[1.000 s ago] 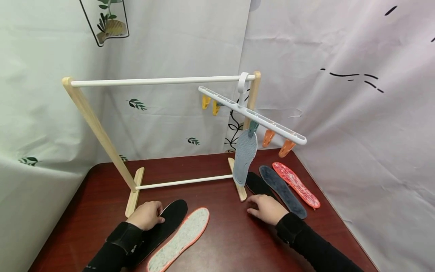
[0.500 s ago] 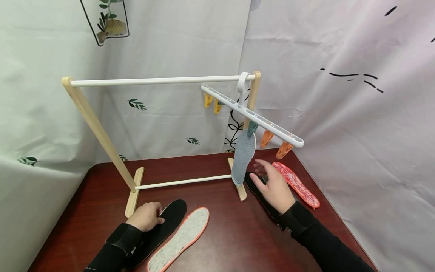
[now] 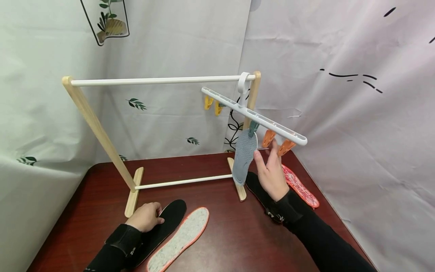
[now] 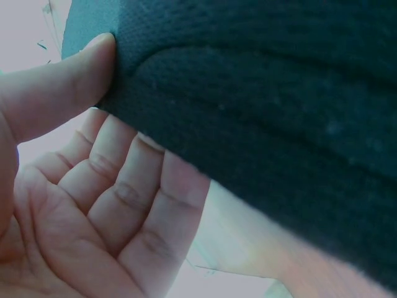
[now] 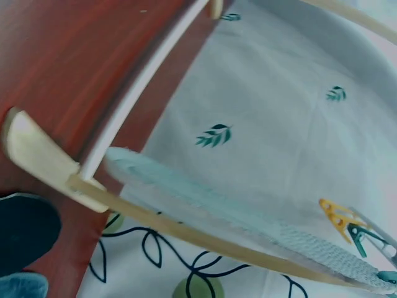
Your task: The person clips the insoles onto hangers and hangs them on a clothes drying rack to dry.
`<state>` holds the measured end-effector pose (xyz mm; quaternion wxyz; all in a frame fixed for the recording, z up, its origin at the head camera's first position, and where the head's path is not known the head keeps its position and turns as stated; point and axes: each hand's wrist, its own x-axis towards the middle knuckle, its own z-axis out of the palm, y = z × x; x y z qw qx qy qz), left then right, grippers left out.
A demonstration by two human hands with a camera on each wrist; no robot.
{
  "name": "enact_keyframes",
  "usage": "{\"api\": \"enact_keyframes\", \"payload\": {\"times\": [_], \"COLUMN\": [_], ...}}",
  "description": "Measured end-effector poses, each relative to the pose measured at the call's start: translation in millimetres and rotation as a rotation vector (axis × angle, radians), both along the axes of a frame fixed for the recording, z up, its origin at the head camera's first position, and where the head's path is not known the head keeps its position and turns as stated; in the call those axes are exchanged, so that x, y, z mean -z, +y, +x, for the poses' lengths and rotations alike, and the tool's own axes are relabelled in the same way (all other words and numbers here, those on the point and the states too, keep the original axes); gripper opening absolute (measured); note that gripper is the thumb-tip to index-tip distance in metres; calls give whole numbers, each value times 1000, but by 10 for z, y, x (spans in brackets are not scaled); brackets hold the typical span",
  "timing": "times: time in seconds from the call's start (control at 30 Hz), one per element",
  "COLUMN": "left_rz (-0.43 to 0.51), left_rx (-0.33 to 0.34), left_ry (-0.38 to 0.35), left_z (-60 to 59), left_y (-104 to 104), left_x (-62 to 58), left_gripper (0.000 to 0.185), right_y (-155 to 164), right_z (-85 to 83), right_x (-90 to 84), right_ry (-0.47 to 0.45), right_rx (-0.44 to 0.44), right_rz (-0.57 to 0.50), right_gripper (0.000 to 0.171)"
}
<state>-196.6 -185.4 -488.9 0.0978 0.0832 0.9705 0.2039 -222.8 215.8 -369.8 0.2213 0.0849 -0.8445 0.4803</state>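
Left hand (image 3: pixel 147 216) pinching black insole (image 3: pixel 163 225) edge on worktop; right hand (image 3: pixel 270 174), fingers extended, reaching toward orange clip (image 3: pixel 268 138); next: squeezing clip open.

You will find no readable text, label, brand, number or sign in any view. The cloth backdrop (image 3: pixel 163 121) behind the rack carries only printed leaf sprigs and black line drawings, not letters. The insoles, the pegs and the hanging rack bear no lettering that can be made out.
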Motion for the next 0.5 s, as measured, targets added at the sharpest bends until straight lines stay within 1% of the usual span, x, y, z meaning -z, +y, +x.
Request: {"api": "enact_keyframes", "payload": {"times": [0.07, 0.13, 0.23, 0.3, 0.37, 0.5], "left_rz": [3, 7, 12, 16, 18, 24], "left_rx": [0, 1, 2, 1, 0, 4], "left_ry": [0, 0, 2, 7, 11, 16], "left_z": [2, 3, 3, 0, -1, -1], "left_y": [-4, -7, -12, -14, -17, -18], "left_x": [5, 8, 11, 16, 20, 26], "left_gripper": [30, 30, 30, 30, 30, 29], "right_y": [-20, -34, -43, -56, -71, -95], "right_z": [-42, -68, -91, -106, -138, -200], "right_x": [-45, -87, -145, -188, -229, -300], "right_ry": [16, 10, -30, -31, 7, 115], "right_rx": [-9, -3, 34, 57, 65, 77], "right_rz": [-54, -97, -146, -172, -207, -259], "right_gripper": [73, 73, 73, 70, 62, 42]}}
